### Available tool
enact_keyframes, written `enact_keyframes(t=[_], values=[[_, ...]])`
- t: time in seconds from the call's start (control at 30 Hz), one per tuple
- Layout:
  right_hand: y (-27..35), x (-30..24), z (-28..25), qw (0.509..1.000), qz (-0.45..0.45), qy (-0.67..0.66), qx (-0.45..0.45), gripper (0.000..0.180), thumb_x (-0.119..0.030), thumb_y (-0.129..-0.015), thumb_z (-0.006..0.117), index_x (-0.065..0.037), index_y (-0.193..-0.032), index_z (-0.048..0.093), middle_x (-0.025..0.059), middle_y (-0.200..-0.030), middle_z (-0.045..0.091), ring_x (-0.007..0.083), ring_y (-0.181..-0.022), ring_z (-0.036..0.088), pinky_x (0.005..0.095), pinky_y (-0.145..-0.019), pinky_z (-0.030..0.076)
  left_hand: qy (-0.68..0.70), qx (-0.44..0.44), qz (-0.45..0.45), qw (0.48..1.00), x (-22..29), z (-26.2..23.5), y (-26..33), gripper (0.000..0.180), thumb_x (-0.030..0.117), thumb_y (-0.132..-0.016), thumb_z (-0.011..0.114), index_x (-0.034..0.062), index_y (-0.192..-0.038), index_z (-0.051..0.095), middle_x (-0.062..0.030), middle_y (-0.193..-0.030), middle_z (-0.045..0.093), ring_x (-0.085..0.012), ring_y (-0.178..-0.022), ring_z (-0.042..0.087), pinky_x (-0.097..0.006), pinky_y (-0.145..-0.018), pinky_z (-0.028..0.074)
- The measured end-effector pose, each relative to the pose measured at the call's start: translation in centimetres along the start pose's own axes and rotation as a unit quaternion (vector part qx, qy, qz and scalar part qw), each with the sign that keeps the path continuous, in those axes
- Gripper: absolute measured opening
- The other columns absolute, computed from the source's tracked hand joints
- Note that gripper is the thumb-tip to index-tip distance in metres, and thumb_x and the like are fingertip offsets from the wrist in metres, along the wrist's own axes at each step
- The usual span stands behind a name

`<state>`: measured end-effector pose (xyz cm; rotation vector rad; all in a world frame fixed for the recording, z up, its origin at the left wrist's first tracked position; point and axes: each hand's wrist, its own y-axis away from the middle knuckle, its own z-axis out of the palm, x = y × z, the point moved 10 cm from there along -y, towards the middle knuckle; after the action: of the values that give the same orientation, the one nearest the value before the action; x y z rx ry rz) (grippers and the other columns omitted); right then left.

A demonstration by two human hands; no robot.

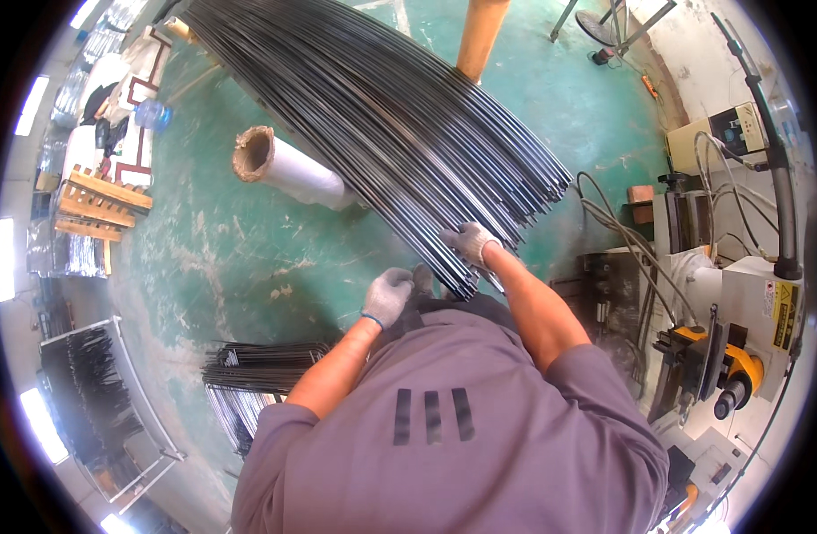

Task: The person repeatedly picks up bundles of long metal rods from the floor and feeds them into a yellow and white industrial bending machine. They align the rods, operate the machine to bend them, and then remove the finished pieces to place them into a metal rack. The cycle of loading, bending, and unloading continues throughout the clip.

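A long bundle of thin black metal rods (pixel 364 116) stretches from the far left toward my body, its cut ends fanned out in front of me. My right hand (pixel 469 240), in a pale grey work glove, closes over rods near the closest ends. What its fingertips touch underneath is hidden. My left hand (pixel 390 295), gloved the same way, hangs left of the bundle, apart from the rods. Its fingers are loosely bent, and nothing shows in them. Below it and to the left lies a stack of bent black rod frames (pixel 266 360).
A plastic-wrapped roll (pixel 293 169) lies against the bundle's left side, and a brown tube (pixel 481 40) rises beyond it. A machine with a yellow-orange part (pixel 742 369) and hanging cables (pixel 635 240) stands at right. Wooden slats (pixel 101 205) and a rack (pixel 115 400) are at left.
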<state>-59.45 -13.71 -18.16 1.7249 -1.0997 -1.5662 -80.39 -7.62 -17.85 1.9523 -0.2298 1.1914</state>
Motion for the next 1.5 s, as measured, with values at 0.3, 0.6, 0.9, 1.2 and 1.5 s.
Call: enact_keyframes(t=[0.3,0.6,0.9,1.2,1.5], values=[[15.1,8.7,-5.3,0.951,0.009,0.242,0.194,0.033,-0.039,-0.090,0.057,-0.010,-0.103,0.066,0.0207,-0.095,0.065,0.0378,-0.094,0.060,0.0441,-0.077,0.048,0.379,-0.069,-0.111,0.916,0.9,0.5,-9.2,0.028,0.024,-0.092,0.056,0.0024,-0.110,0.056,-0.0122,-0.096,0.064,-0.0262,-0.088,0.063,-0.042,-0.083,0.051],[40.7,33.8,-2.5,0.904,0.099,0.226,0.348,0.025,-0.017,-0.077,0.069,-0.010,-0.100,0.065,0.0160,-0.089,0.065,0.0335,-0.090,0.063,0.0443,-0.082,0.048,0.543,-0.095,-0.107,0.827,6.4,-0.1,-14.0,0.033,0.030,-0.098,0.046,-0.0007,-0.091,0.056,-0.0118,-0.079,0.058,-0.0266,-0.075,0.058,-0.039,-0.070,0.051],[29.1,30.4,-1.0,0.848,0.145,0.160,0.484,0.013,-0.020,-0.079,0.058,-0.016,-0.088,0.067,0.0114,-0.080,0.067,0.0318,-0.082,0.065,0.0426,-0.078,0.050,0.429,-0.110,-0.101,0.891,8.6,3.3,-7.7,0.020,0.014,-0.094,0.048,0.0046,-0.075,0.051,-0.0049,-0.067,0.048,-0.0183,-0.065,0.048,-0.030,-0.065,0.044],[45.1,52.7,-3.0,0.763,0.205,0.158,0.592,0.008,-0.007,-0.073,0.062,-0.010,-0.081,0.064,0.0129,-0.080,0.064,0.0355,-0.082,0.060,0.0435,-0.074,0.048,0.457,-0.232,-0.017,0.859,21.0,13.0,4.3,0.010,0.013,-0.093,0.052,0.0043,-0.089,0.055,-0.0013,-0.075,0.051,-0.0147,-0.067,0.047,-0.032,-0.072,0.044],[53.1,58.1,-2.7,0.588,0.253,0.024,0.768,0.006,-0.007,-0.079,0.061,-0.010,-0.083,0.063,0.0111,-0.090,0.063,0.0326,-0.103,0.054,0.0415,-0.094,0.040,0.467,-0.468,0.060,0.748,36.0,26.4,12.7,0.012,0.008,-0.094,0.051,0.0015,-0.105,0.053,-0.0026,-0.083,0.051,-0.0132,-0.072,0.045,-0.030,-0.072,0.041]])
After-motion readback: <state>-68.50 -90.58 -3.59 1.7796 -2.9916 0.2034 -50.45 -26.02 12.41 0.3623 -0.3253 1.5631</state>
